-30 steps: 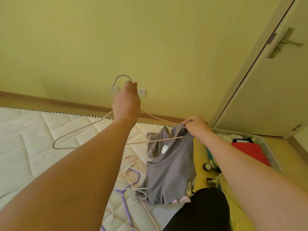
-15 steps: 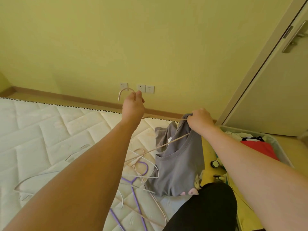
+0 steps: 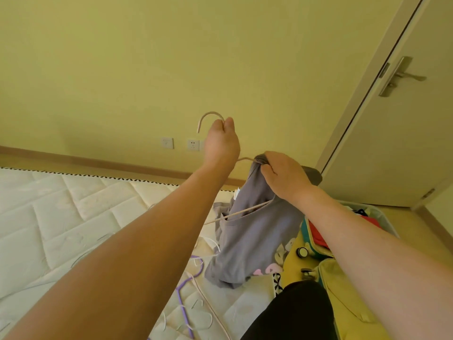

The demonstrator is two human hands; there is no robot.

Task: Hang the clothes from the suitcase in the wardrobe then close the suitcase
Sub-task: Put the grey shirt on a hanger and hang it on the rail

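Note:
My left hand (image 3: 221, 141) is raised and grips the neck of a pale beige hanger (image 3: 210, 118), whose hook arches above my fingers. A grey T-shirt (image 3: 252, 239) with pink print near its hem hangs from that hanger. My right hand (image 3: 284, 176) pinches the shirt's shoulder over the hanger's right arm. The hanger's lower bar pokes out through the neck opening. Below my right forearm lies the open yellow suitcase (image 3: 343, 305), with red and other clothes (image 3: 317, 235) inside. The wardrobe is out of view.
A white quilted mattress (image 3: 61, 217) fills the left; several loose white and purple hangers (image 3: 182, 298) lie on it near my knee. A yellow wall with two sockets (image 3: 181, 144) faces me. A closed door with a metal handle (image 3: 398, 76) stands at the right.
Both hands have risen, lifting hanger and shirt off the mattress. My right hand has worked the shirt's shoulder further onto the hanger. The hanger's left arm is now hidden behind my forearm.

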